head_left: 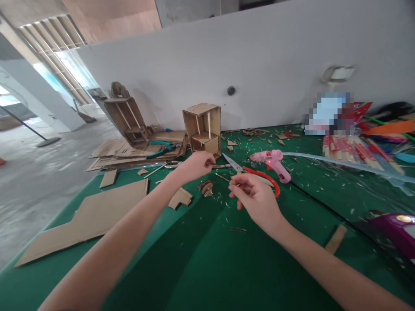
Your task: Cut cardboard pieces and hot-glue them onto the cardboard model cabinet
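Observation:
My left hand (196,166) is closed, thumb and fingers pinched at the end of a narrow brown strip (221,166); whether it grips the strip is unclear. My right hand (256,196) is closed around a slim tool with a thin metal shaft (223,177), a bit of yellow showing between the fingers. Just beyond it lie orange-handled scissors (267,176), blades pointing away to the left. A small stack of round cardboard discs (205,188) sits between the hands. Behind my left hand stands an open cardboard box frame (214,147) with sticks inside.
A pink glue gun (277,164) lies at right, its cord crossing the green table (181,276). Teal-handled pliers (162,149) rest on stacked cardboard, near a second cardboard frame (126,116). A large cut cardboard sheet (106,211) lies left. Packaged sticks (350,151) are at back right.

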A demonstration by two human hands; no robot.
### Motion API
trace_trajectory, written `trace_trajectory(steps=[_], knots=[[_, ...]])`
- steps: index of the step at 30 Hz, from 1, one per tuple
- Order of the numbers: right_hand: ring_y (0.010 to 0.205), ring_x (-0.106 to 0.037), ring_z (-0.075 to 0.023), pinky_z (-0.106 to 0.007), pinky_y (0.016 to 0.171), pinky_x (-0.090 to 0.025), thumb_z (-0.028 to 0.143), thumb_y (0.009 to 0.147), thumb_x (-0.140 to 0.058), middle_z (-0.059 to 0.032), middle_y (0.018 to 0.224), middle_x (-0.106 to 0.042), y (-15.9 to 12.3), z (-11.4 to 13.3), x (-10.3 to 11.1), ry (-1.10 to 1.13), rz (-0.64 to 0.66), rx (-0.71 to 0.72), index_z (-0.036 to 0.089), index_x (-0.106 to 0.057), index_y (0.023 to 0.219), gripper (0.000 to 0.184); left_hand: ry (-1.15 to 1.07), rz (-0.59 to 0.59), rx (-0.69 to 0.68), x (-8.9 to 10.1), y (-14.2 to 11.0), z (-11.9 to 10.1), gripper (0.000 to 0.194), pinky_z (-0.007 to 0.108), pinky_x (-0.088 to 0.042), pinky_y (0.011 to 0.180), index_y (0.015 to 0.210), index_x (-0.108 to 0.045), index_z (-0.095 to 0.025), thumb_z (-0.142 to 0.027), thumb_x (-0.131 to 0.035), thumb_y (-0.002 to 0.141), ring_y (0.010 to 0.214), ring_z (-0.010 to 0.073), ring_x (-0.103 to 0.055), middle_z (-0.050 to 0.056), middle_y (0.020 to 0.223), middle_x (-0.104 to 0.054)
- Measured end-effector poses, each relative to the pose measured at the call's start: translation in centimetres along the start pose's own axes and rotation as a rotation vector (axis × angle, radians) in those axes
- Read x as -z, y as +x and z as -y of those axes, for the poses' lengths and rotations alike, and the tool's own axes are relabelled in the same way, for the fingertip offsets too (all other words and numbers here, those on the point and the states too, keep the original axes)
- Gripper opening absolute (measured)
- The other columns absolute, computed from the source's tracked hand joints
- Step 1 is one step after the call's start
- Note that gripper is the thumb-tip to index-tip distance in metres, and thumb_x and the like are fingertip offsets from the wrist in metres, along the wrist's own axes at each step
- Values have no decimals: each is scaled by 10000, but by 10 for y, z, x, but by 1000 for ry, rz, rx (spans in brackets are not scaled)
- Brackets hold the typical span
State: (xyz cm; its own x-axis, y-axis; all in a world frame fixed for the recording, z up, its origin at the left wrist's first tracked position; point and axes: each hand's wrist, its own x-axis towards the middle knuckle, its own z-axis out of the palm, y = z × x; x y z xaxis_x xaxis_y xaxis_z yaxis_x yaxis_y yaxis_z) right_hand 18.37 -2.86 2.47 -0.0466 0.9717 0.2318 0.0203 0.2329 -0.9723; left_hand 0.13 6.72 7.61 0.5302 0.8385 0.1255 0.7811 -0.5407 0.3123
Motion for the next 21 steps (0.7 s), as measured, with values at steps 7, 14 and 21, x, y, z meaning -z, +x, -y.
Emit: trace_trajectory(steps=[7, 14, 21], knots=[[711, -635, -147, -276, 592, -533, 219, 869, -589, -25, 817, -667, -2, 13, 11, -466, 41, 488, 213, -625, 896, 46, -941, -28, 237, -8, -57, -49, 155, 272, -508, 635, 881, -652, -162, -279, -657, 779, 725, 162, -644, 52, 796, -682], [775, -593, -162, -329, 701, -522, 286, 868, -621, -37, 847, -559, -2, 9, 10, -692, 17, 739, 217, -639, 878, 72, -1212, -46, 327, -17, -78, -55, 124, 239, -456, 608, 831, -689, -161, -218, -715, 724, 656, 111, -573, 24, 762, -659], [735, -584, -135, -266, 578, -534, 225, 863, -619, -49, 931, -566, -4, 6, 10, -605, 114, 619, 203, -622, 898, 42, -1295, -38, 356, -22, -82, -52, 146, 227, -428, 614, 881, -715, -156, -233, -683, 761, 732, 126, -588, 44, 803, -675]])
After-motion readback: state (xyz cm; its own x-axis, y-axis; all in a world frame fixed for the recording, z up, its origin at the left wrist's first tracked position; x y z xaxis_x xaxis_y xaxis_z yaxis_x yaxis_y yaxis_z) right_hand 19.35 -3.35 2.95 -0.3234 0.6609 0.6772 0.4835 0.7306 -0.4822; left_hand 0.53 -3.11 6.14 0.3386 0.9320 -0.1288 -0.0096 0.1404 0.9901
